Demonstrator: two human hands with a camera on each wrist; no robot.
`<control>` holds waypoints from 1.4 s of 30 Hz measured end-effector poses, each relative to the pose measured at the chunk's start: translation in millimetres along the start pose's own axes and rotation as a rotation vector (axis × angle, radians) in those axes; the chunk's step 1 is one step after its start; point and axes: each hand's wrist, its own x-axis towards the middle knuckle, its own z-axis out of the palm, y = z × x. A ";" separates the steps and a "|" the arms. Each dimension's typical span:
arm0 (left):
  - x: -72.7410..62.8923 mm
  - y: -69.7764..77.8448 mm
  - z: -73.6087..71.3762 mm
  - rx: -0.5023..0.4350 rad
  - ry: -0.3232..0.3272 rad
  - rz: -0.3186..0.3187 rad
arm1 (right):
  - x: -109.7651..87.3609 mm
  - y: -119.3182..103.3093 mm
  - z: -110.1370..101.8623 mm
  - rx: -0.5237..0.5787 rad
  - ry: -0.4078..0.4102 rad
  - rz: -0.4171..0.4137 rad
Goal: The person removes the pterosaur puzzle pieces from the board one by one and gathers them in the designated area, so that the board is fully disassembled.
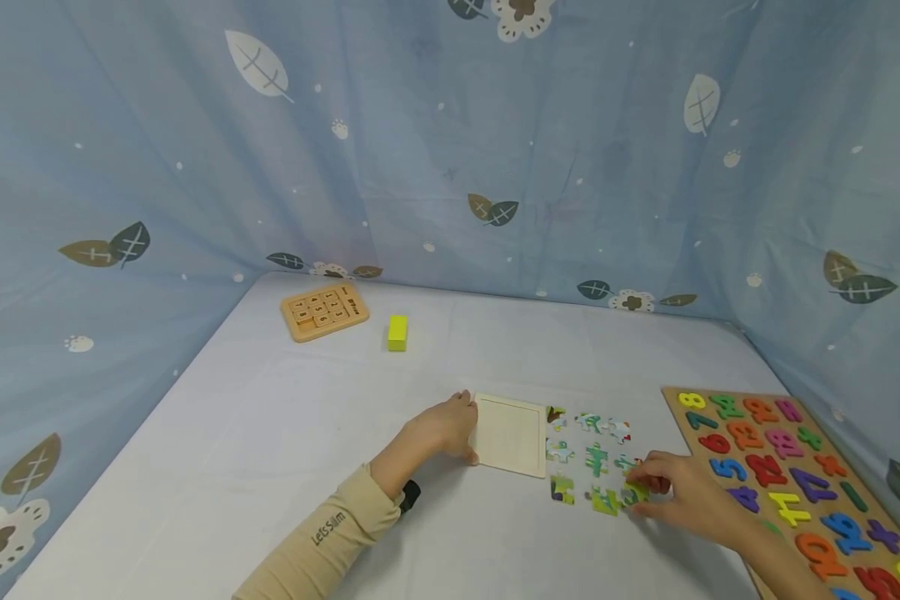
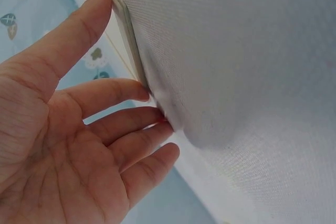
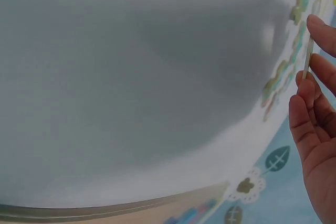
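Note:
A pale wooden puzzle tray (image 1: 510, 435) with a raised rim lies flat on the white table. Along its left edge rests my left hand (image 1: 448, 427), thumb at the near corner and fingers spread toward the far one. The left wrist view shows the thumb (image 2: 89, 22) and fingertips against the tray's edge (image 2: 131, 40). Right of the tray, several picture jigsaw pieces (image 1: 596, 459) are laid out in loose rows. At the near right of these, my right hand (image 1: 678, 493) pinches a green jigsaw piece (image 1: 633, 495). Its thin edge (image 3: 308, 59) shows between thumb and fingers in the right wrist view.
A wooden number board (image 1: 727, 446) with colourful numerals fills the right side, close by my right forearm. Toward the back left lie a wooden sliding number puzzle (image 1: 325, 312) and a yellow block (image 1: 397, 332). A blue patterned curtain (image 1: 420, 150) hangs behind the table.

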 end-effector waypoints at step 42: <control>1.0 -10.5 4.5 -0.201 0.028 0.047 | 5.1 -6.1 10.9 0.054 0.283 -0.012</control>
